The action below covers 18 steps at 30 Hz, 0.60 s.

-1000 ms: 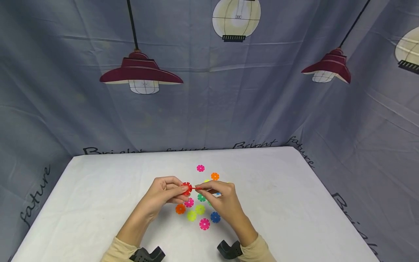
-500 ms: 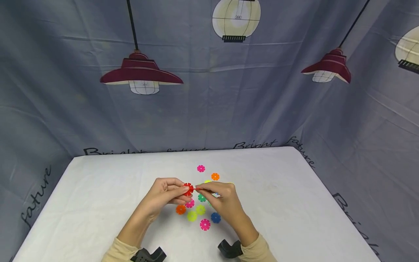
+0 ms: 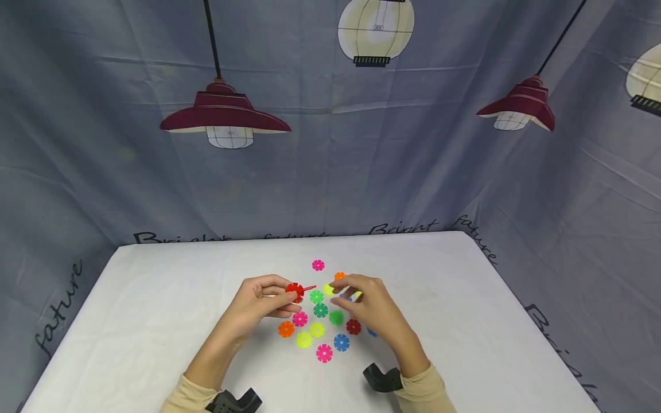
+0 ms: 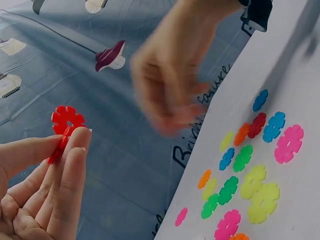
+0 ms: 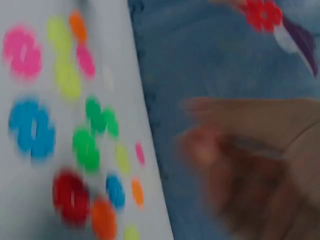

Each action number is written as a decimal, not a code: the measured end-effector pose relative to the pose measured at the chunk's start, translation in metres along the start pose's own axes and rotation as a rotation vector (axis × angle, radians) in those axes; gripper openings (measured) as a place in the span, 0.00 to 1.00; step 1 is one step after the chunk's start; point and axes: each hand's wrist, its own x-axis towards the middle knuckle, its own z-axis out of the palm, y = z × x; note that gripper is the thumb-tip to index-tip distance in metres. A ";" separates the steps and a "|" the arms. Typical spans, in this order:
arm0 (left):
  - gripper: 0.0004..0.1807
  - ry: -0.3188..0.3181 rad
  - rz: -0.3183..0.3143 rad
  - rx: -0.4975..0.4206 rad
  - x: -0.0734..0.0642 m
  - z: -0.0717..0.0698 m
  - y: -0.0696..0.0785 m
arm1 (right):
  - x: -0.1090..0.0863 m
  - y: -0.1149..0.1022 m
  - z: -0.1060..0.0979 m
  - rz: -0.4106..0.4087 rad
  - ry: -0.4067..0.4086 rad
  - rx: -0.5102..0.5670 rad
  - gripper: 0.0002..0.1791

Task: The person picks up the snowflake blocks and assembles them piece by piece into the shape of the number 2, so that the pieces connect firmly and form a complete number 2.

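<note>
Between thumb and fingers, my left hand pinches two red notched plastic discs that are joined together. One disc faces the head camera and the other sticks out edge-on to the right. In the left wrist view, the face-on red disc rises above the fingertips, with the second partly hidden in the pinch. My right hand hovers to the right of them, thumb and fingers parted and loosely bent, holding nothing. Motion blurs it in both wrist views. Below it a dark red disc lies on the table.
Several notched discs lie spread over the white table, among them a blue disc, a pink disc, an orange disc and a green disc. A grey printed curtain hangs behind the table.
My right hand has let go of the red disc and moved right, its fingers parting. The joined red discs stay in my left hand, now tilted slightly upward.
</note>
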 end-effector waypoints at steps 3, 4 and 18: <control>0.19 0.023 -0.001 0.004 0.000 -0.002 0.000 | -0.006 0.020 -0.010 0.206 -0.194 -0.080 0.14; 0.20 0.022 -0.002 0.006 0.000 -0.002 0.000 | -0.009 0.027 -0.012 0.245 -0.251 -0.092 0.15; 0.17 0.025 0.025 0.040 0.002 -0.002 -0.001 | -0.018 0.055 -0.003 0.303 -0.336 -0.083 0.14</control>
